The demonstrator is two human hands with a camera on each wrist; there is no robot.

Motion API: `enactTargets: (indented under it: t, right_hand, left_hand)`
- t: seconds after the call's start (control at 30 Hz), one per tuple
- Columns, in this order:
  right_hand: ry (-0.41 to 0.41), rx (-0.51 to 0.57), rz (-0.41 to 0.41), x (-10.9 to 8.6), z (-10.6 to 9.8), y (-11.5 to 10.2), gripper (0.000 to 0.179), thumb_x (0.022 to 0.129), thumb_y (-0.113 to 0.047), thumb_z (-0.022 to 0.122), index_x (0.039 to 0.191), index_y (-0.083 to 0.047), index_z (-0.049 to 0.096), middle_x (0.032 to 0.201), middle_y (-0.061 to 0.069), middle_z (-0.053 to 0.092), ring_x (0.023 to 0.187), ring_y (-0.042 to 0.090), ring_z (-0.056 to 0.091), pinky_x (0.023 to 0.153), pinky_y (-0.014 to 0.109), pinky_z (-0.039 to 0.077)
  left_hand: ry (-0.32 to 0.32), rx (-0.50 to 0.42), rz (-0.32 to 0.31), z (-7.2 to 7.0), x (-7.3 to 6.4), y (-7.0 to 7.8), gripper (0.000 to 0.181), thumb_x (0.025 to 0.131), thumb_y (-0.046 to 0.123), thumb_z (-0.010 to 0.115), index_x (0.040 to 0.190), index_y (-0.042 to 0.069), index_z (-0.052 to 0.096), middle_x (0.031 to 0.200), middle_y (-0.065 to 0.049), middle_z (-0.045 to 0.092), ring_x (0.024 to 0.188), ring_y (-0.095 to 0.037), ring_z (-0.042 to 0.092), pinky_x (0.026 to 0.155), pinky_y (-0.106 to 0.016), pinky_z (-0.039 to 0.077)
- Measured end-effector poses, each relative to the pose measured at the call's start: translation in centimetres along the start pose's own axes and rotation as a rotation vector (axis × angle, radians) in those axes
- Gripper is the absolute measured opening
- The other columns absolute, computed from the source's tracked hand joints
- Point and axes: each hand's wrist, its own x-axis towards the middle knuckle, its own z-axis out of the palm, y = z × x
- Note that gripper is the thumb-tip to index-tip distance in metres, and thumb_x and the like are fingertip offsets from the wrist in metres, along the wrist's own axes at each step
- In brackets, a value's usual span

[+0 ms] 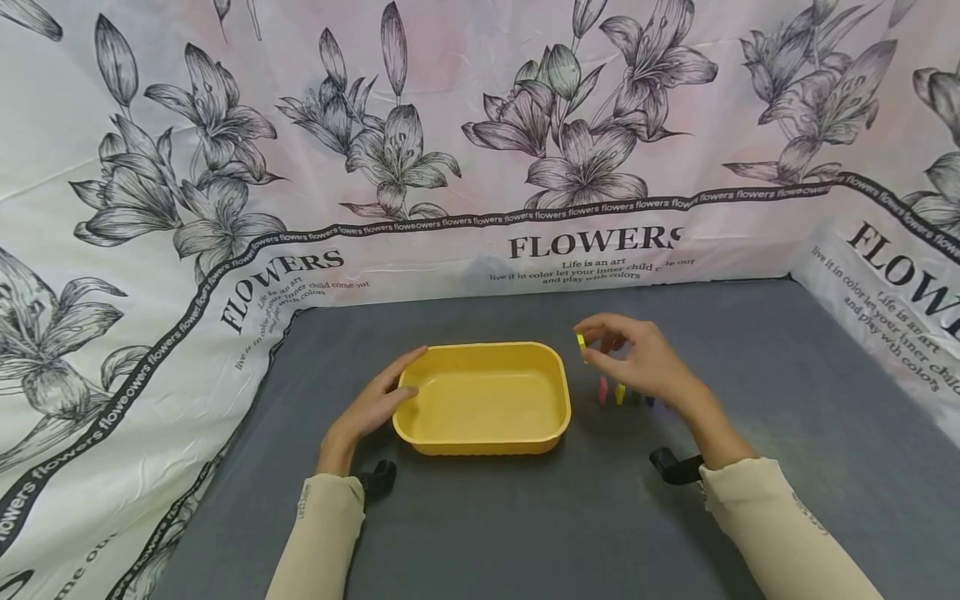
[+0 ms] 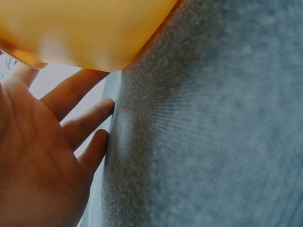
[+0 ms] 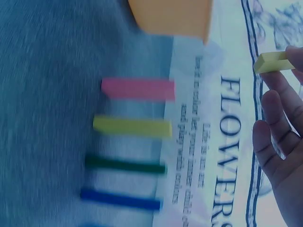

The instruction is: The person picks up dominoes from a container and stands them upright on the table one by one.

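Observation:
A yellow plastic bin (image 1: 480, 447) stands on the grey table. My left hand (image 1: 367, 407) grips its left rim, thumb over the inside and fingers along the outer wall; in the left wrist view those fingers are spread. Right of the bin, my right hand (image 1: 643, 360) pinches a small yellow block (image 3: 272, 62) between thumb and fingers, raised off the table. Below that hand is a row of upright, domino-like blocks: pink (image 3: 138, 89), yellow (image 3: 132, 126), green (image 3: 125, 164) and blue (image 3: 120, 198). The hand partly hides the row in the head view.
A white cloth (image 1: 420, 258) with printed flowers and lettering hangs behind the grey table (image 1: 510, 533) and along its sides. Black wrist mounts (image 1: 675, 467) stick out below both forearms.

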Motion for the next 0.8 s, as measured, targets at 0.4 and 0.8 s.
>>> enactTargets:
  t: [0.4, 0.8]
  right_hand:
    - [0.108, -0.055, 0.168, -3.5, -4.2, 1.5, 0.031, 0.094, -0.015, 0.074, 0.123, -0.021, 0.069, 0.103, 0.002, 0.073, 0.082, 0.006, 0.059, 0.073, 0.022, 0.047]
    - [0.183, -0.105, 0.190, -7.1, -6.3, 4.0, 0.033, 0.091, -0.011, 0.076, 0.122, -0.018, 0.069, 0.101, -0.006, 0.073, 0.081, -0.001, 0.059, 0.069, 0.015, 0.046]
  left_hand:
    - [-0.004, 0.002, 0.005, -0.1, 0.1, 0.0, 0.063, 0.103, 0.019, 0.054, 0.159, 0.037, 0.033, 0.169, 0.000, 0.026, 0.156, -0.031, 0.026, 0.125, -0.062, 0.021]
    - [-0.007, -0.001, 0.001, 0.0, 0.0, 0.2, 0.063, 0.104, 0.017, 0.054, 0.161, 0.032, 0.031, 0.170, -0.003, 0.025, 0.156, -0.033, 0.025, 0.125, -0.062, 0.019]
